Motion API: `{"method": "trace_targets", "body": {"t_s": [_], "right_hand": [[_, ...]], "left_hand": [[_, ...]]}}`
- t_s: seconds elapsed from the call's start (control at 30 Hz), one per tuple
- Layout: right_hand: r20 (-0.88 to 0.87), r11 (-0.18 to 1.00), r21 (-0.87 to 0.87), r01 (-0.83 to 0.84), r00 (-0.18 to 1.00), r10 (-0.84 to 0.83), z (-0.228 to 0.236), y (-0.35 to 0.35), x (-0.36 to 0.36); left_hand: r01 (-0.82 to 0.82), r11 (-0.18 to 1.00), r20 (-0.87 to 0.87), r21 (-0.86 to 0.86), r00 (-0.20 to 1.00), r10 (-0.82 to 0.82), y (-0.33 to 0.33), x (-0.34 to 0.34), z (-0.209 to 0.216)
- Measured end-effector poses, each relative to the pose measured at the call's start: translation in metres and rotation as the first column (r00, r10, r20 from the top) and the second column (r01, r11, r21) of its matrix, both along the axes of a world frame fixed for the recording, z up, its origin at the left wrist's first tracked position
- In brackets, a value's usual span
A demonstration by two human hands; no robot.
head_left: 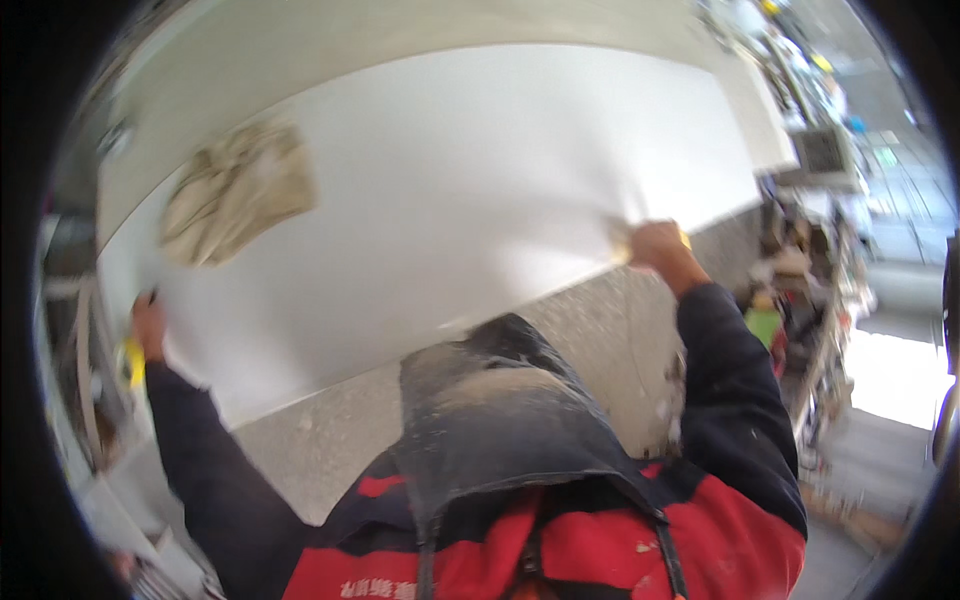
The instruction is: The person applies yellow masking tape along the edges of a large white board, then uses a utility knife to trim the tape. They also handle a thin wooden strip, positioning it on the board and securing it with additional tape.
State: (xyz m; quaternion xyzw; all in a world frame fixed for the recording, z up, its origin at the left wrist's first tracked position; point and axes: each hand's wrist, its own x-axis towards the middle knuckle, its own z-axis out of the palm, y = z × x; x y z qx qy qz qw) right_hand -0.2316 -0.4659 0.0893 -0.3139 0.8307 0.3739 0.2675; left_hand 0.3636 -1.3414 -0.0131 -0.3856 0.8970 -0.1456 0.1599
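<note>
A large, smooth white sheet point(440, 190) lies in front of me on a pale work surface point(420, 35). At its left end is my left hand point(148, 328), fingers closed, with a small dark bit showing at the fingertips. What it holds cannot be made out. My right hand point(660, 252) is closed at the sheet's near right edge. Yellow shows on both sides of this hand, but blur hides what the thing is. Dark and bright streaks spread over the sheet beside it. A crumpled beige cloth point(240, 190) rests on the sheet's left part.
Below the sheet's near edge is a speckled grey floor point(325, 435). My dusty dark apron point(500, 400) hangs close to that edge. Cluttered items point(795, 260) crowd the right side, with a grey box-shaped thing point(825, 155) near the far right corner. A yellow object point(133, 362) shows beside my left wrist.
</note>
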Motion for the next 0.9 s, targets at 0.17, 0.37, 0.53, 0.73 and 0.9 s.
{"method": "trace_targets", "body": {"t_s": [0.17, 0.37, 0.53, 0.73, 0.9], "right_hand": [[0.049, 0.978, 0.035, 0.205, 0.977, -0.207, 0.071, -0.016, 0.03], [0.181, 0.984, -0.139, 0.113, 0.98, -0.087, 0.077, -0.003, 0.027], [0.335, 0.878, -0.477, 0.05, 0.933, 0.129, 0.088, 0.024, 0.006], [0.546, 0.682, -0.682, 0.266, 0.805, 0.232, 0.093, 0.057, -0.017], [0.596, 0.589, -0.728, 0.35, 0.748, 0.292, 0.073, 0.081, -0.031]], "left_hand": [[-0.316, 0.947, -0.403, 0.056, 0.861, 0.311, 0.02, -0.038, -0.01], [0.25, 0.939, -0.555, -0.235, 0.759, -0.341, 0.183, -0.139, 0.08], [0.522, 0.851, -0.757, 0.054, 0.577, -0.306, 0.486, -0.361, 0.101], [0.731, 0.678, -0.634, 0.081, 0.562, -0.531, 0.699, -0.507, 0.077], [0.51, 0.819, -0.619, 0.263, 0.74, -0.262, 0.758, -0.505, 0.115]]}}
